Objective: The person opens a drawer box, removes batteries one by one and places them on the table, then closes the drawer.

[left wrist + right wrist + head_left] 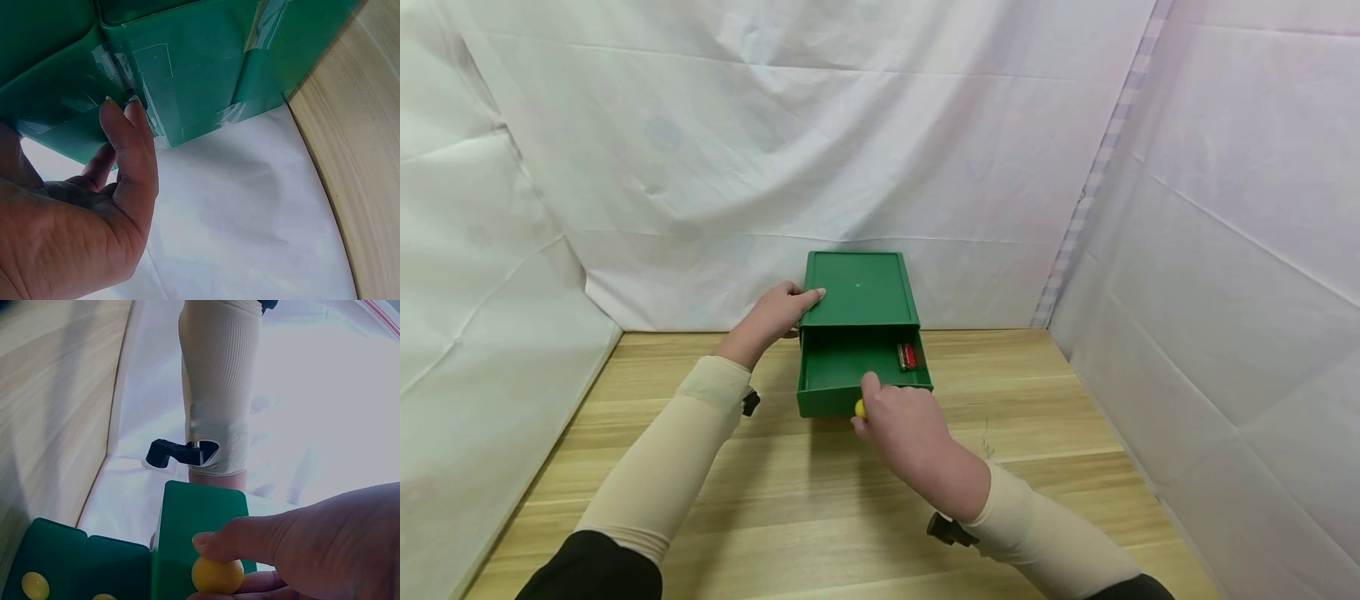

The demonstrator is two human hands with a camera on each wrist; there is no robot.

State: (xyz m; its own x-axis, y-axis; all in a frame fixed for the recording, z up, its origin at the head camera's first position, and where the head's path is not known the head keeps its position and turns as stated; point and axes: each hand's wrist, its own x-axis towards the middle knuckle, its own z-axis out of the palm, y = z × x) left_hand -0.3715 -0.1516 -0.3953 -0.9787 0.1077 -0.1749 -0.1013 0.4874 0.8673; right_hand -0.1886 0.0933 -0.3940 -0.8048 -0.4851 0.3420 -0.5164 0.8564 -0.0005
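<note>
A green drawer cabinet (857, 287) stands against the cloth at the back of the table. Its top drawer (823, 405) is pulled out toward me. Red-and-dark batteries (907, 357) lie at the right inside it. My left hand (778, 312) holds the cabinet's left edge, thumb on the top, bent fingers against the taped side (187, 81) in the left wrist view. My right hand (910, 427) pinches the yellow knob (217, 576) on the drawer front between thumb and fingers.
Further green drawer fronts (115, 565) with a yellow knob (35, 585) show beside the pulled-out drawer in the right wrist view. White cloth (865, 167) hangs behind and on both sides of the wooden table (820, 525). A black camera mount (951, 529) sits at my right wrist.
</note>
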